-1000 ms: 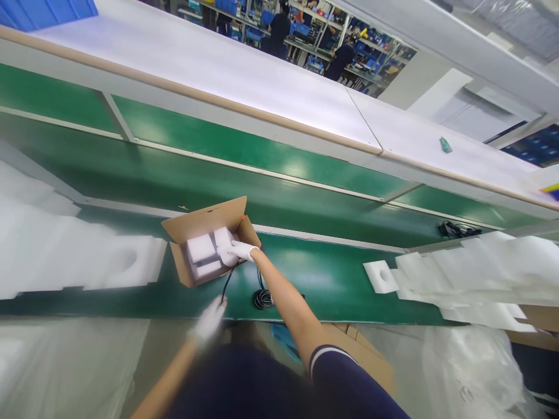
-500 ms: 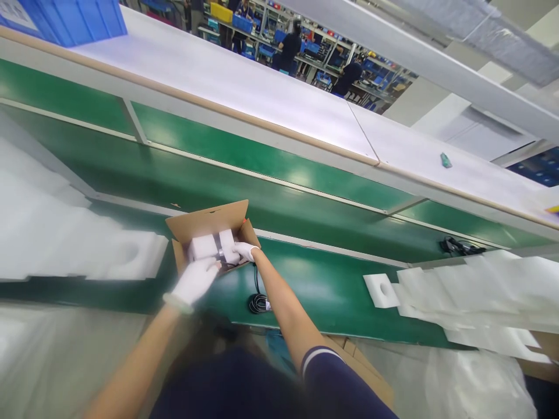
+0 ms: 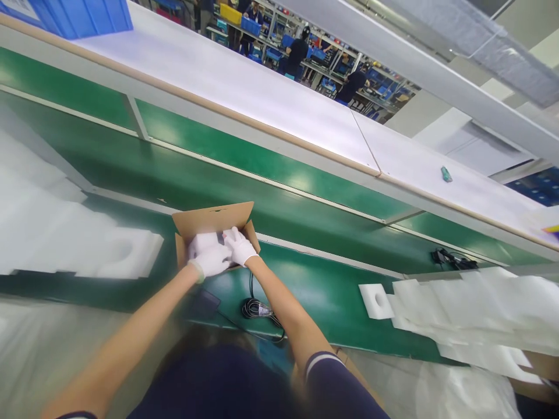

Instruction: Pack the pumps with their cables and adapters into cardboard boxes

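An open cardboard box [image 3: 213,219] stands on the green work surface [image 3: 314,291], its rear flap raised. White foam [image 3: 204,240] lies inside it. My left hand [image 3: 212,260], in a white glove, reaches over the front of the box onto the foam, fingers extended and spread a little. My right hand [image 3: 239,247], also gloved, rests on the foam at the right side of the box with its fingers apart. What lies beneath both hands is hidden. A coiled black cable [image 3: 257,308] is in front of the box, beside my right forearm.
White foam sheets are piled at the left [image 3: 117,250] and right [image 3: 471,299]. One foam piece with a hole [image 3: 376,301] lies near the right pile. Behind is a raised white shelf [image 3: 244,75] with a blue bin [image 3: 91,17]. People stand farther back.
My left hand has moved right and farther into the box. My right hand has shifted up onto the foam. More cable and a dark flat object now show in front of the box.
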Available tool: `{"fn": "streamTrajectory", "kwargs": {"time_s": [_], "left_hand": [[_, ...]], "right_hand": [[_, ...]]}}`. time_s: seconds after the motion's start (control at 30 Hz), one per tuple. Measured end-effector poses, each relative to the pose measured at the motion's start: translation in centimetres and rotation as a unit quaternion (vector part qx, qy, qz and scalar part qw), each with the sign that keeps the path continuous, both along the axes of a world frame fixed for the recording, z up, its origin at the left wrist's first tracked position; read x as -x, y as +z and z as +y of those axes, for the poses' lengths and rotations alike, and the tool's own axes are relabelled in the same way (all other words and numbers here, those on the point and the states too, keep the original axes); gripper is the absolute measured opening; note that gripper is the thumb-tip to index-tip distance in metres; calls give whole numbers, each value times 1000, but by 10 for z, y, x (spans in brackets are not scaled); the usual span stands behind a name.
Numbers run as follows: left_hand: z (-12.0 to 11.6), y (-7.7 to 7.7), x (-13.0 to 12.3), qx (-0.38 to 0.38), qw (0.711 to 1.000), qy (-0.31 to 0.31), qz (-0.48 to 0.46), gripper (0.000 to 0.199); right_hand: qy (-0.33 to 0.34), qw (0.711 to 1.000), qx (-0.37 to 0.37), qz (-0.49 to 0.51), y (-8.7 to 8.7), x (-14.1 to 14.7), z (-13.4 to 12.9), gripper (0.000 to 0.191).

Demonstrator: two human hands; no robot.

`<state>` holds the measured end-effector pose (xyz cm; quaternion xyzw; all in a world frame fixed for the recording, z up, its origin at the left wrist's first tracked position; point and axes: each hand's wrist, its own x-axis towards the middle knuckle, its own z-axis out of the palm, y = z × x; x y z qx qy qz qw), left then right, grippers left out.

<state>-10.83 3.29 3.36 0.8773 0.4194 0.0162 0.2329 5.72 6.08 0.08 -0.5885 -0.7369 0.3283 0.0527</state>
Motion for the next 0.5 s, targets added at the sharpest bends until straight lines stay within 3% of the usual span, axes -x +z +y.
{"fn": "streamTrajectory", "kwargs": {"time_s": [0.07, 0.13, 0.3, 0.5], "left_hand": [[10, -8, -8, 6, 999, -47, 5, 29], [18, -18, -6, 9, 997, -68, 24, 34], [26, -40, 6, 34, 994, -36, 94, 27], [31, -62, -20, 73, 992, 28, 104, 25]], "right_hand": [[178, 974, -85, -113, 3, -2, 3, 54], [246, 942, -131, -188, 6, -6, 6, 45], [200, 943, -104, -244, 10, -11, 10, 55], [190, 957, -47, -212, 5, -3, 13, 74]]}}
